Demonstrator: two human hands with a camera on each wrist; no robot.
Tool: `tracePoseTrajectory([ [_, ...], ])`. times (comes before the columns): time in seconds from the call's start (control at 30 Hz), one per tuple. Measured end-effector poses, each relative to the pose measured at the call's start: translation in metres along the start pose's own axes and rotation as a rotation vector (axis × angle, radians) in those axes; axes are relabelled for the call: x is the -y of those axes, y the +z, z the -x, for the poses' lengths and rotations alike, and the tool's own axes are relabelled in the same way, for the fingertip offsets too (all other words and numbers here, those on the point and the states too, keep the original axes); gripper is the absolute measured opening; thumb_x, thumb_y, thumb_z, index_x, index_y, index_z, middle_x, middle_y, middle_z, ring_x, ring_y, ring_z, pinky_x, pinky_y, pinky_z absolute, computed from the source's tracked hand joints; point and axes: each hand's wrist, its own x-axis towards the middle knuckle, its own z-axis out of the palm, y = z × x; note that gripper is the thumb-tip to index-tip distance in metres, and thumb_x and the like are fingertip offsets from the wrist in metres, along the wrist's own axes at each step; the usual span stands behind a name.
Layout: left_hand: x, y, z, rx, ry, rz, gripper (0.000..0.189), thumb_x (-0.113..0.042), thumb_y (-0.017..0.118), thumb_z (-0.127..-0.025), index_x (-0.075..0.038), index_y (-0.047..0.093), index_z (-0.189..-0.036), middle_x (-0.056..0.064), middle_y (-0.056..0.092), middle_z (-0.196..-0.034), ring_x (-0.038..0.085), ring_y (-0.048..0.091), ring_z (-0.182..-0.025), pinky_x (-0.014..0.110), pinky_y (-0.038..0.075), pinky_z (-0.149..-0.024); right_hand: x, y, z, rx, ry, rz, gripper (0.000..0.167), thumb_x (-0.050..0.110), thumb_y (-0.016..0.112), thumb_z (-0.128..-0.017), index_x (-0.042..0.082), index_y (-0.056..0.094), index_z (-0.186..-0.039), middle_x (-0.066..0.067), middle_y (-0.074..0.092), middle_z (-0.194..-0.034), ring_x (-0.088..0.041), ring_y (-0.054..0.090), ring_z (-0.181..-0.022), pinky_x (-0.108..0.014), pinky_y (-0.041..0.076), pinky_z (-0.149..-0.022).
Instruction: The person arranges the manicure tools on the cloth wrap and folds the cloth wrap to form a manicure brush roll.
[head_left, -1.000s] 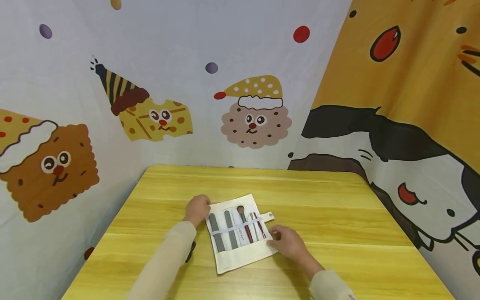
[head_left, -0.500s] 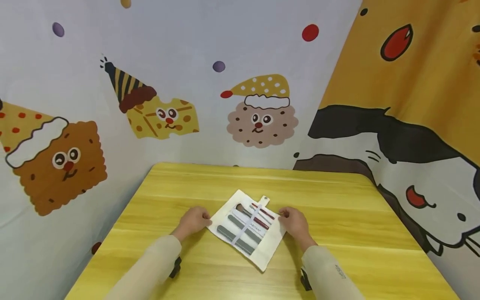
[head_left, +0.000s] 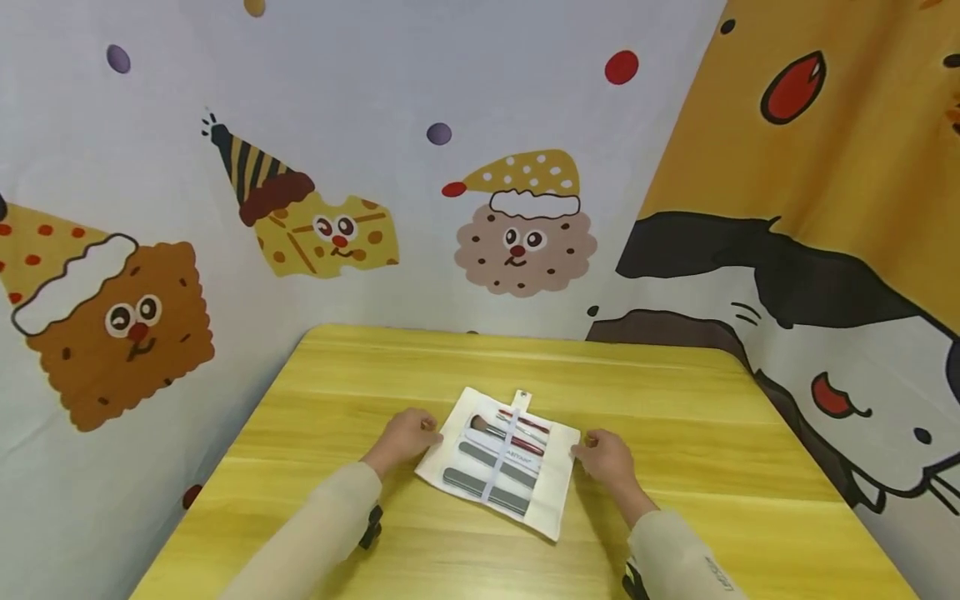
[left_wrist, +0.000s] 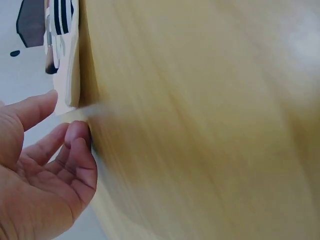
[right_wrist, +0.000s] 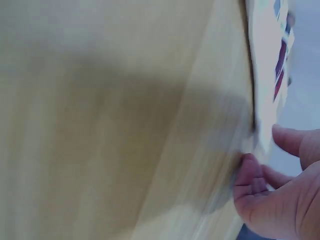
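An unfolded cream fabric cosmetic tool roll lies on the wooden table, slightly tilted in the head view. A pale elastic band holds its tools: two grey nail files, a makeup brush with a dark red handle, and slim red and silver tools. At the roll's left edge is my left hand, thumb and fingers apart, fingertips right at the fabric in the left wrist view. My right hand pinches the right edge, its corner between thumb and fingers in the blurred right wrist view.
The yellow wood-grain table stands against a cartoon-printed curtain at the back and sides. A snap strap sticks out from the roll's far edge. Dark wrist cameras hang under both sleeves.
Over the second the roll has turned counter-clockwise, so the strap now points away from me. In the last half second it swung slightly further and both hands shifted right.
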Motion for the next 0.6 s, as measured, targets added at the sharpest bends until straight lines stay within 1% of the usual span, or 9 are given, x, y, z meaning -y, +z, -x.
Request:
tracePoseTrajectory([
  [0.07, 0.002, 0.002, -0.003, -0.008, -0.001, 0.013, 0.022, -0.008, 0.074, -0.086, 0.005, 0.070, -0.103, 0.015, 0.069, -0.100, 0.028, 0.064, -0.091, 0.043, 0.053, -0.081, 0.005, 0.004, 0.005, 0.039, 0.021, -0.035, 0.022, 0.011, 0.065, -0.092, -0.011, 0.064, -0.094, -0.013, 0.061, -0.069, -0.022, 0.055, -0.060, -0.035, 0.045, -0.056],
  [0.13, 0.005, 0.003, -0.003, -0.004, -0.001, 0.010, 0.020, -0.005, 0.074, -0.085, 0.005, 0.071, -0.101, 0.013, 0.068, -0.093, 0.025, 0.063, -0.084, 0.040, 0.053, -0.075, 0.010, 0.009, 0.007, 0.065, 0.043, -0.069, 0.020, 0.010, 0.063, -0.093, -0.009, 0.064, -0.088, -0.006, 0.053, -0.060, -0.017, 0.047, -0.054, -0.031, 0.039, -0.052],
  [0.2, 0.007, 0.003, -0.002, 0.002, -0.004, 0.002, 0.017, -0.003, 0.074, -0.084, 0.004, 0.071, -0.099, 0.009, 0.066, -0.087, 0.021, 0.059, -0.078, 0.035, 0.051, -0.069, 0.014, 0.014, 0.004, 0.067, 0.056, -0.083, 0.018, 0.011, 0.062, -0.093, -0.006, 0.067, -0.090, -0.004, 0.055, -0.063, -0.017, 0.049, -0.056, -0.030, 0.040, -0.052],
  [0.27, 0.008, 0.003, 0.002, 0.008, -0.008, 0.003, 0.016, -0.002, 0.074, -0.084, 0.004, 0.071, -0.099, 0.007, 0.064, -0.083, 0.018, 0.056, -0.073, 0.032, 0.049, -0.064, 0.018, 0.018, -0.002, 0.054, 0.066, -0.089, 0.016, 0.011, 0.062, -0.093, -0.005, 0.065, -0.089, -0.004, 0.054, -0.068, -0.018, 0.049, -0.061, -0.030, 0.039, -0.053],
  [0.37, 0.009, 0.002, 0.008, 0.015, -0.028, 0.031, 0.018, -0.002, 0.073, -0.085, 0.006, 0.071, -0.101, 0.006, 0.063, -0.080, 0.016, 0.054, -0.067, 0.029, 0.046, -0.059, 0.021, 0.025, -0.017, 0.041, 0.056, -0.097, 0.018, 0.011, 0.063, -0.094, -0.005, 0.059, -0.087, -0.010, 0.052, -0.074, -0.023, 0.049, -0.069, -0.033, 0.039, -0.058],
  [0.43, 0.009, 0.001, 0.012, 0.013, -0.032, 0.059, 0.019, -0.002, 0.073, -0.085, 0.008, 0.071, -0.101, 0.007, 0.061, -0.079, 0.016, 0.053, -0.063, 0.028, 0.045, -0.056, 0.021, 0.031, -0.026, 0.043, 0.036, -0.105, 0.018, 0.011, 0.062, -0.095, -0.006, 0.063, -0.100, -0.017, 0.059, -0.087, -0.029, 0.056, -0.082, -0.037, 0.047, -0.068],
  [0.5, 0.010, 0.000, 0.016, 0.019, -0.023, 0.082, 0.017, -0.003, 0.073, -0.086, 0.007, 0.071, -0.099, 0.005, 0.059, -0.077, 0.015, 0.051, -0.059, 0.027, 0.043, -0.054, 0.020, 0.035, -0.031, 0.049, 0.016, -0.118, 0.026, 0.012, 0.062, -0.096, -0.008, 0.063, -0.114, -0.024, 0.063, -0.104, -0.035, 0.059, -0.098, -0.043, 0.051, -0.083],
  [0.57, 0.013, -0.001, 0.019, 0.032, 0.004, 0.089, 0.011, -0.003, 0.072, -0.087, 0.006, 0.071, -0.093, 0.003, 0.055, -0.071, 0.013, 0.048, -0.056, 0.027, 0.040, -0.053, 0.018, 0.035, -0.031, 0.056, -0.023, -0.125, 0.040, 0.013, 0.062, -0.097, -0.009, 0.057, -0.130, -0.027, 0.060, -0.123, -0.039, 0.057, -0.113, -0.049, 0.047, -0.096],
  [0.6, 0.014, -0.001, 0.020, 0.036, 0.033, 0.081, 0.009, -0.003, 0.072, -0.087, 0.005, 0.070, -0.088, 0.001, 0.052, -0.069, 0.012, 0.046, -0.056, 0.026, 0.038, -0.053, 0.018, 0.034, -0.029, 0.058, -0.051, -0.126, 0.045, 0.013, 0.062, -0.097, -0.010, 0.053, -0.135, -0.028, 0.058, -0.129, -0.040, 0.056, -0.118, -0.052, 0.045, -0.098],
])
